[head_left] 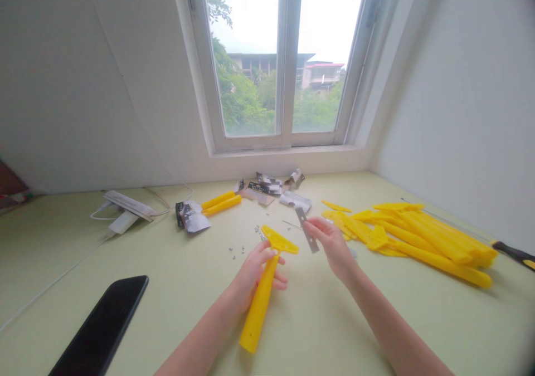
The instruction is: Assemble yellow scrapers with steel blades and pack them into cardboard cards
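a yellow plastic scraper [261, 303] is clamped in the left hand [254, 273], low in the centre of the frame, with the fingers closed around its neck and its wide head pointed up and away. no blade can be seen in that head. a steel razor blade [307, 230] is pinched between the thumb and fingers of the right hand [330, 242], just to the right of the scraper head and apart from it. a thin metal shaft [291, 225] extends left from the same hand, though how it is held cannot be told.

more yellow scraper parts are heaped at the right of the frame in a loose pile [418, 237], and two yellow handles [221, 203] are laid together at upper centre. torn blade packets [267, 189] are scattered along the far edge of the pale green table [326, 331], below the window [284, 58]. tiny metal screws [242, 248] are strewn left of the hands. so far, only one scraper is in hand, while the heap on the right remains unassembled as far as can be seen. a screwdriver with a black and yellow handle [514, 254] is lying at the right edge, a black phone [100, 331] at lower left, and a white charger with its cable [125, 209] at left.
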The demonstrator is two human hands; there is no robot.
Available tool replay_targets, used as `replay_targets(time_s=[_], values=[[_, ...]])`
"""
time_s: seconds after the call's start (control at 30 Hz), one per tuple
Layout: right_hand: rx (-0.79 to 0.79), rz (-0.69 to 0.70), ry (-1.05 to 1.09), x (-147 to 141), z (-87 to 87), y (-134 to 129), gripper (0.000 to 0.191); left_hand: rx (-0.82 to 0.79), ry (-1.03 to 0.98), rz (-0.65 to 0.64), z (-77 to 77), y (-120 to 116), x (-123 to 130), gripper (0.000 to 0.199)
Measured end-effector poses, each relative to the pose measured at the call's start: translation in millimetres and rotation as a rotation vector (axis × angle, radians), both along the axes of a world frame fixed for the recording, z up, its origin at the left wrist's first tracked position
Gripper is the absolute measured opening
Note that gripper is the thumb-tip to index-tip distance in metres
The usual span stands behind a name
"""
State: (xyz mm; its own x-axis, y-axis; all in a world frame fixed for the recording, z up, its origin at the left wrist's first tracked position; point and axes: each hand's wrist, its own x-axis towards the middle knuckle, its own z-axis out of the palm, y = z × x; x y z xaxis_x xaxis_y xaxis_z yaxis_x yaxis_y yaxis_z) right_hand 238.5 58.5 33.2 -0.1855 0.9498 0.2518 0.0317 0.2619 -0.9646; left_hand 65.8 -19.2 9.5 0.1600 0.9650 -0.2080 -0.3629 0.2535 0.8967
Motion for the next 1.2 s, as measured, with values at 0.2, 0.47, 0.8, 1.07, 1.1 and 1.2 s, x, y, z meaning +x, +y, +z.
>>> replay_targets(time_s=[0.2,0.47,0.8,1.07,1.1,1.2], values=[[-0.125,0.166,-0.142,-9.9,0.6,-10.4,0.032,-0.012,-0.081,-0.109,-1.2,-2.7,3.2,0.039],[0.039,0.116,-0.202,-23.2,-15.4,-11.2,0.02,-0.02,-0.088,-0.08,-2.4,-2.9,7.7,0.034],[0.024,0.158,-0.257,-24.2,-14.5,-15.4,0.026,0.059,-0.068,0.085,3.1,-1.4,7.6,0.028],[-0.032,0.171,-0.19,-25.0,-7.4,-20.9,0.027,0.113,-0.049,0.097,5.1,-2.4,10.8,0.031],[-0.022,0.174,-0.192,-25.3,-7.6,-21.2,0.026,0.119,-0.044,0.11,4.7,-2.3,11.2,0.031],[0.004,0.175,-0.209,-27.2,-9.0,-23.2,0.025,0.146,-0.027,0.148,5.2,-2.3,12.6,0.03]])
